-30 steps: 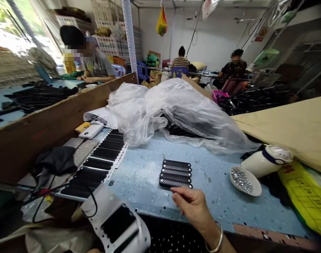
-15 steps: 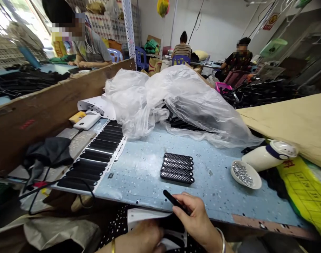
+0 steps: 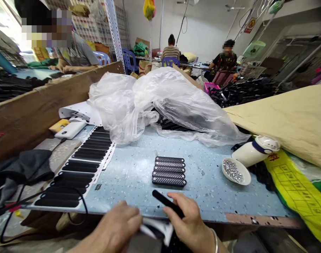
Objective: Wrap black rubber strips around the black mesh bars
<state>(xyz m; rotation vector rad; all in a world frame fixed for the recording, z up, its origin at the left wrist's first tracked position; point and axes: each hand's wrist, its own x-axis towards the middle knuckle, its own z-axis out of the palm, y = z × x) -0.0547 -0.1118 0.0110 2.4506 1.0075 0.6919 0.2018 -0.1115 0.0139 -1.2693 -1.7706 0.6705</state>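
A narrow black strip (image 3: 164, 201) with a rounded end is pinched between the thumb and fingers of my right hand (image 3: 189, 219), over the table's front edge. To its left, my left hand (image 3: 118, 225) is curled and blurred against a white sheet (image 3: 160, 228) at the edge; what its fingers hold is hard to make out. Several black textured bars (image 3: 169, 171) lie side by side on the blue speckled table (image 3: 134, 175), just beyond my hands. Sheets with rows of black strips (image 3: 81, 165) lie on the left of the table.
Crumpled clear plastic (image 3: 171, 95) covers black parts at the back. At the right are a bowl of small metal pieces (image 3: 235, 172), a white bottle (image 3: 252, 153) and a yellow bag (image 3: 294, 186). A wooden board (image 3: 31, 109) borders the left. Other people sit beyond.
The camera view has shifted. My left hand has moved left and up, away from my right hand, and the white sheet has moved with it. My right hand still holds the strip.
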